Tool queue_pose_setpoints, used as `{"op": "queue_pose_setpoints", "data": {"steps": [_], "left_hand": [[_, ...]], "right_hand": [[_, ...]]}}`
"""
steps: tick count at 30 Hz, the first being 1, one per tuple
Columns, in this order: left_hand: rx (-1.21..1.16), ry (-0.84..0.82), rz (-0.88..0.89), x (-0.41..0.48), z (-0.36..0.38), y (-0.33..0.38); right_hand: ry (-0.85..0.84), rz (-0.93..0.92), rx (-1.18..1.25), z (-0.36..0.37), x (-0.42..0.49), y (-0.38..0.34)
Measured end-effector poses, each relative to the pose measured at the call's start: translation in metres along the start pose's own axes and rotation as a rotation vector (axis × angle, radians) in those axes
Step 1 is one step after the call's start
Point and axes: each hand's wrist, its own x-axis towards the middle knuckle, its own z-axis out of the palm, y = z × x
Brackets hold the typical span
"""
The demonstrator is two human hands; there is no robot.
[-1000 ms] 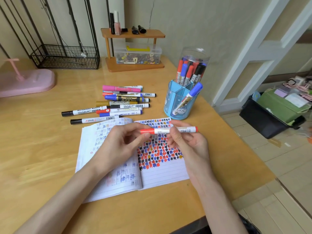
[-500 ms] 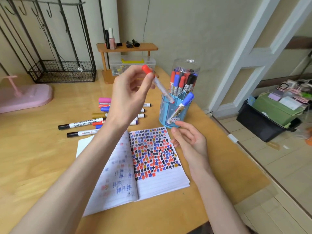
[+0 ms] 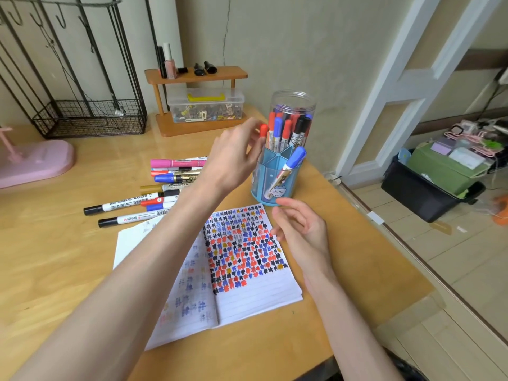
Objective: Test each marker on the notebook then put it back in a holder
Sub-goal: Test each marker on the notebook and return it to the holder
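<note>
Head view: red marker (image 3: 264, 130) stands in the blue holder (image 3: 261, 171), far right. The left hand (image 3: 233, 158) is at its cap, grip state indeterminate; the right hand (image 3: 302, 232) hangs relaxed and empty over the notebook (image 3: 255, 295). Judged partway: loose markers (image 3: 170, 177) on the bench (image 3: 55, 257) likely await testing.

Blue holder (image 3: 275, 185), red-capped marker (image 3: 264, 130), notebook (image 3: 242, 243) with red, blue, black scribble rows, pink marker (image 3: 176, 162) centre-left.

Black-capped marker (image 3: 121, 205) reads "WHITEBOARD MARKER"; gold-capped marker (image 3: 162, 188) reads "PERMANENT".
</note>
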Motion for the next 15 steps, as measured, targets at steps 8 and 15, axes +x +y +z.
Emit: {"op": "queue_pose_setpoints", "data": {"steps": [8, 15], "left_hand": [[-0.014, -0.07, -0.056, -0.014, 0.005, -0.011], [0.002, 0.008, -0.141, -0.051, -0.048, -0.039]], "right_hand": [[0.0, 0.015, -0.008, 0.001, 0.003, 0.001], [-0.009, 0.007, -0.005, 0.001, 0.001, 0.002]]}}
